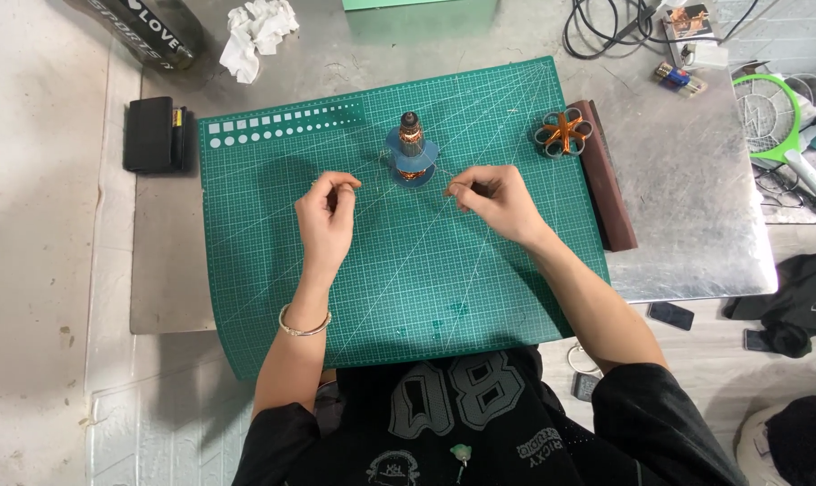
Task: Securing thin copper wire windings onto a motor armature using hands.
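A small motor armature (411, 151) with copper windings and blue insulating paper stands upright on the green cutting mat (408, 270). My left hand (327, 216) hovers left of it, fingers pinched on a thin wire that runs toward the armature. My right hand (493, 200) is on the other side, fingers pinched on the wire's other end. Both hands stay a short way from the armature. The wire itself is barely visible.
A copper-wound stator core (563, 131) lies at the mat's right edge beside a dark brown bar (606, 175). A black box (154, 135), crumpled tissue (259, 31), black cables (610, 31) and a green racket-shaped swatter (772, 121) lie around the metal table (696, 225).
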